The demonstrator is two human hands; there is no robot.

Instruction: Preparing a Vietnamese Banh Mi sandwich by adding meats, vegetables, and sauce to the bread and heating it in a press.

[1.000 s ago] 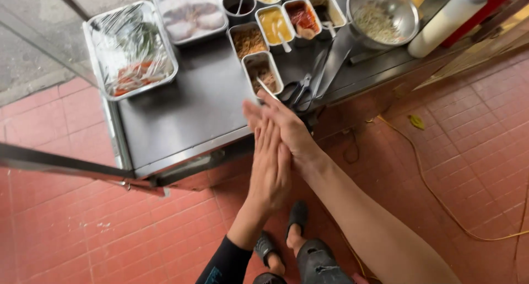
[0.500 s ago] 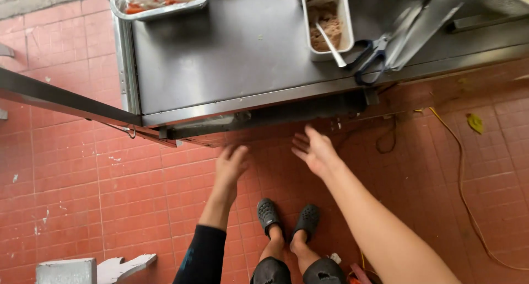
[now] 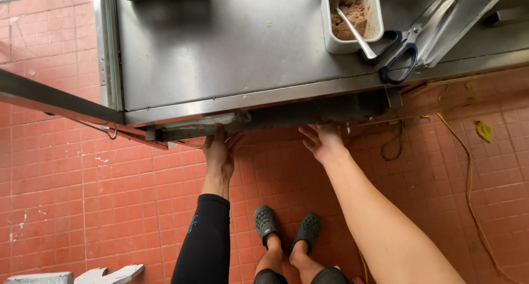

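I look straight down at a steel counter point(image 3: 231, 47) and red floor tiles. My left hand point(image 3: 218, 151), on an arm in a black sleeve, reaches under the counter's front edge; its fingertips are hidden in the dark gap there. My right hand point(image 3: 321, 140), bare-armed, reaches toward the same gap a little to the right, fingers spread, holding nothing that I can see. My feet in dark clogs point(image 3: 286, 229) stand below.
A white rectangular tub of brown mince with a spoon point(image 3: 351, 16) stands at the counter's far side. Black-handled scissors point(image 3: 405, 49) lie beside it near the edge. A yellow cable point(image 3: 468, 168) runs over the tiles at right. A metal rail point(image 3: 55, 99) slants at left.
Both hands dropped from over the counter, where they were pressed together, to below its front edge and moved apart. My view tilted down and closer to the counter.
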